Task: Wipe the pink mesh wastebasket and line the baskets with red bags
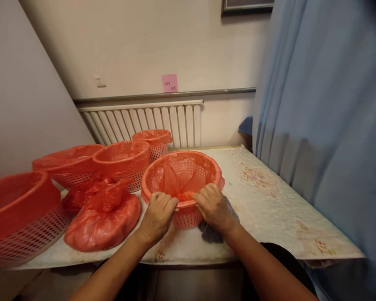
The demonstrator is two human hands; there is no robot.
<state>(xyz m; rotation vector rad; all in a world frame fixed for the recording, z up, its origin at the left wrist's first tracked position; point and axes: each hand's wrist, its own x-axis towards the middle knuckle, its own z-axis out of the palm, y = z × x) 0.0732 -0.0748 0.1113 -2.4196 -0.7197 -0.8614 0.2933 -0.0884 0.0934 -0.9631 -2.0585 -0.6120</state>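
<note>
A white mesh plastic basket [188, 220] stands in front of me, lined with a red plastic bag [181, 169] folded over its rim. My left hand [158, 214] grips the near rim on the left, with its fingers curled over the bag's edge. On the right part of the same rim, my right hand [214, 205] is closed the same way. A grey cloth [210, 234] lies beside the basket, partly covered by my right hand and forearm. Left of the basket rests a filled, gathered red plastic bag [102, 225].
Several more red-lined baskets stand to the left, including a large basket [25, 234] at the near edge and a small basket [158, 151] at the back. A floral cloth covers the table [269, 209]. Behind are a radiator [150, 121] and, at right, a blue curtain [319, 104].
</note>
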